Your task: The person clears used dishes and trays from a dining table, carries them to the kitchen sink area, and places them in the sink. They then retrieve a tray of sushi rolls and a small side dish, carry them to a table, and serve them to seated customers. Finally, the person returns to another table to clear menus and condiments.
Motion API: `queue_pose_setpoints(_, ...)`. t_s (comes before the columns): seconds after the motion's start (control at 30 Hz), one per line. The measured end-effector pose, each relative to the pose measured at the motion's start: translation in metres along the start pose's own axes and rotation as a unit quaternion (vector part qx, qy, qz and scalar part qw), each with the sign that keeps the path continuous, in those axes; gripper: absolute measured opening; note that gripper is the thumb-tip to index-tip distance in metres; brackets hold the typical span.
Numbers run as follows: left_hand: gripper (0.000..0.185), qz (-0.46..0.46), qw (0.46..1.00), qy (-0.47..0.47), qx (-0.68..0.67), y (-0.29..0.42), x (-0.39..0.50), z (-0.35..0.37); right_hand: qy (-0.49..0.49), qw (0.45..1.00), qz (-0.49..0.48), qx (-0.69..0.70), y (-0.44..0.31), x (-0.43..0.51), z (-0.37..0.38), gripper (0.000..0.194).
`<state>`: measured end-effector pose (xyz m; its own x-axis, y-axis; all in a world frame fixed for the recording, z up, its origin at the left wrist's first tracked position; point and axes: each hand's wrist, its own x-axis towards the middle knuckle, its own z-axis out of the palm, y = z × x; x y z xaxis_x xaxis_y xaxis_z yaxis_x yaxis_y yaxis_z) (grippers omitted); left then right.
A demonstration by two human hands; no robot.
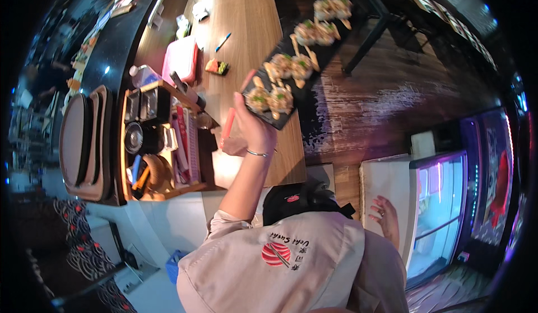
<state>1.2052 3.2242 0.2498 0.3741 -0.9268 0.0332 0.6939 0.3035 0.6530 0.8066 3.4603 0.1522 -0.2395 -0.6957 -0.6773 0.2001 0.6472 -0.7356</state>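
My left hand (253,124) holds a long black serving plate (275,121) by its near end, with a bracelet at the wrist. The plate reaches away to the upper right and bears several sushi pieces (280,96) in pairs, topped with sauce and green bits. It hangs partly over the wooden counter (252,27) and partly over the floor. Beside my left wrist lies a red, strip-like thing (228,122) that I cannot identify. My right hand (383,215) is raised at the right, its fingers apart and holding nothing, near a white cabinet (384,183).
On the counter are a pink-lidded box (180,59), a blue pen (223,42) and a small orange-and-green item (216,66). At left stand a wooden organizer (124,157) and upright brown trays (75,141). A lit glass-front fridge (439,204) is at right; a dark table leg (365,46) stands beyond the plate.
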Motion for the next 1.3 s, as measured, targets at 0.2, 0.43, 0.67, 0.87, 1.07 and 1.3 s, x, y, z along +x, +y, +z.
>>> queue_pose_setpoints(0.2,0.055,0.139,0.981,0.124,0.059,-0.005,0.003,-0.001,-0.016,0.983,-0.096,-0.153,-0.110,0.137,-0.061,0.037)
queue_pose_setpoints(0.43,0.048,0.245,0.903,0.340,0.090,0.025,-0.009,-0.010,-0.193,0.940,-0.158,-0.232,-0.246,0.268,0.036,0.030)
queue_pose_setpoints(0.67,0.041,0.388,0.819,0.385,0.175,0.029,-0.005,-0.030,-0.396,0.855,-0.182,-0.282,-0.304,0.399,0.232,0.029)
queue_pose_setpoints(0.87,0.045,0.436,0.749,0.476,0.147,0.005,0.001,-0.026,-0.513,0.761,-0.157,-0.365,-0.328,0.461,0.413,0.027)
queue_pose_setpoints(1.07,0.053,0.493,0.696,0.506,0.127,-0.042,0.010,-0.004,-0.615,0.649,-0.162,-0.418,-0.312,0.499,0.614,0.026)
queue_pose_setpoints(1.3,0.050,0.616,0.551,0.558,0.068,-0.136,0.036,0.022,-0.654,0.573,-0.060,-0.490,-0.236,0.494,0.798,0.034)
